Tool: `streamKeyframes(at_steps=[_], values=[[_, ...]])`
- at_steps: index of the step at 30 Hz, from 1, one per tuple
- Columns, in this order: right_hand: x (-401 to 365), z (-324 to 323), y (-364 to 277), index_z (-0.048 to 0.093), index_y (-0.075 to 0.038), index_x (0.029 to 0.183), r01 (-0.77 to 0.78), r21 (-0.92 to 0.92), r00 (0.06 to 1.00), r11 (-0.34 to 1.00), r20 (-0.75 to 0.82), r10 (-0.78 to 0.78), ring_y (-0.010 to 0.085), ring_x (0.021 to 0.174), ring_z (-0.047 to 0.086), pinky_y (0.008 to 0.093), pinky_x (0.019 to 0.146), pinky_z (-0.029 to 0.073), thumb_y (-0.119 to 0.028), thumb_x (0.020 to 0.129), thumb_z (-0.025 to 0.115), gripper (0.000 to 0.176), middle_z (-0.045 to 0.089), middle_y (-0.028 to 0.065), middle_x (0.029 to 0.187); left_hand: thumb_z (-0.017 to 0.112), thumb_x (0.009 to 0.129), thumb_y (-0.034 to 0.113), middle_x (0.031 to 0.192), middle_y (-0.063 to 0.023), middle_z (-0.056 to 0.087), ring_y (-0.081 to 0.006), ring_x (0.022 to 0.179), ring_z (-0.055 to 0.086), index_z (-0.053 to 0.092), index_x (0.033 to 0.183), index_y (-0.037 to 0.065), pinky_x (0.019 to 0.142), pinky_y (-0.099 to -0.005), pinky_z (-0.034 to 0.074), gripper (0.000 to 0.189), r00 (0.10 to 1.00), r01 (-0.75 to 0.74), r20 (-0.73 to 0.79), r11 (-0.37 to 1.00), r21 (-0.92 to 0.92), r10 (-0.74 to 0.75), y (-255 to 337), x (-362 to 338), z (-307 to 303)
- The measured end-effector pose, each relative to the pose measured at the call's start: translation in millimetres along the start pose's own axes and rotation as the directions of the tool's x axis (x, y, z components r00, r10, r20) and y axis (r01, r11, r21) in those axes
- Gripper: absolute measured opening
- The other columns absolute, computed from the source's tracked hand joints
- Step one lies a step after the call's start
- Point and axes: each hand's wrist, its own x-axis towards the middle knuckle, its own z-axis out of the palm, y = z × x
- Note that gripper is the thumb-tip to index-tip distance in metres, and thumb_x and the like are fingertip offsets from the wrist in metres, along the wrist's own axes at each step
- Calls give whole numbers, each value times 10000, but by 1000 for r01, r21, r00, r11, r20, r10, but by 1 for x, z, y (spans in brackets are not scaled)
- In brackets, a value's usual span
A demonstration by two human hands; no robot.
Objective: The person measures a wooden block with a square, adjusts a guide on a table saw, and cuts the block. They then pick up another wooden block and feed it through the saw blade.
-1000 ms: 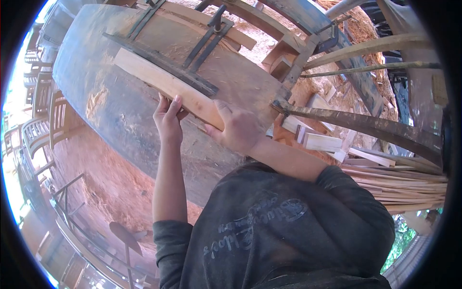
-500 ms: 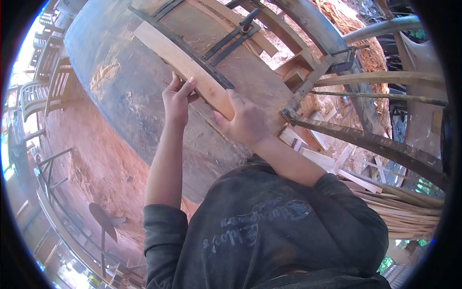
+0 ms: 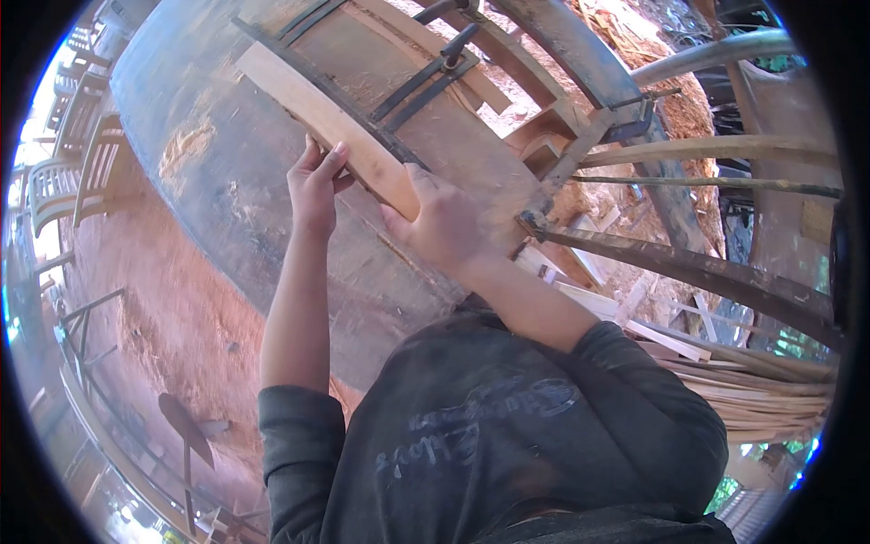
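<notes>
A pale wooden board (image 3: 317, 113) lies lengthwise on the dusty tabletop (image 3: 263, 218), along a dark straight metal fence (image 3: 362, 118). My left hand (image 3: 314, 186) pinches the board's left edge near its middle, thumb on top and fingers at the side. At the near end my right hand (image 3: 444, 218) is wrapped round the board, with fingers by the fence side and thumb at the end. The underside of the board is hidden.
A clamp with a dark handle (image 3: 459, 43) and metal bars sits beyond the fence. Sawdust (image 3: 188, 150) lies on the tabletop. Wooden beams (image 3: 707, 263) and offcuts are at right, with a stack of thin strips (image 3: 725, 399). Wooden chairs (image 3: 100, 172) stand at far left.
The board and both hands have slid slightly along the fence, away from my body. The whole view has also shifted a little. Both hands keep their hold.
</notes>
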Motion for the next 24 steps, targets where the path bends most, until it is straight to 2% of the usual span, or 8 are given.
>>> streamKeyframes(at_steps=[3,9,12,15,18,22,24], values=[[4,2,-1,585,60,1357,20,12,1000,1000,-22,-20,405,997,745,485,844,607,-392,888,775,678,739,252,1082,731,999,185,1182,-45,724,-140,995,719,495,1559,-4,782,-296,614,636,1000,-11,-13,1000,-18,11,2,2,0],[12,8,-3,584,59,1349,17,31,1000,999,-18,-17,410,982,747,494,831,608,-375,875,786,674,742,258,1064,747,994,184,1178,-56,721,-139,998,711,545,1507,-37,801,-294,606,594,999,1,-43,999,-49,-3,4,5,-1],[16,12,-2,590,58,1346,15,36,1000,999,-26,-14,412,982,747,495,829,608,-367,866,793,673,742,263,1062,755,996,180,1167,-47,714,-118,977,692,564,1482,-57,797,-282,594,573,992,38,-115,998,-47,-43,3,2,4],[20,9,-7,606,65,1325,1,49,1000,999,-18,0,423,989,740,495,845,598,-351,856,812,660,741,268,1073,761,999,186,1139,-29,711,-94,956,671,555,1480,-77,784,-269,580,586,997,19,-78,1000,0,-19,-1,-21,12],[22,12,-7,613,69,1325,-8,63,1000,998,-20,9,426,993,738,492,854,596,-354,853,822,667,743,268,1085,757,1002,175,1112,-23,716,-81,941,665,551,1469,-103,778,-264,570,581,991,97,-98,995,24,-95,1,-43,26],[23,12,-8,614,69,1336,15,13,998,1000,-61,-14,420,980,744,488,840,601,-370,860,818,679,747,259,1084,751,998,159,1086,-36,721,-87,899,676,634,1370,-94,709,-245,573,464,995,85,-60,995,60,-82,3,-33,18],[26,3,-13,615,72,1331,3,34,999,999,-32,-2,417,964,746,489,827,603,-374,860,818,680,749,255,1081,750,996,152,1083,-41,722,-93,892,679,652,1346,-84,689,-236,572,433,995,60,-85,996,64,-55,6,-32,20]])
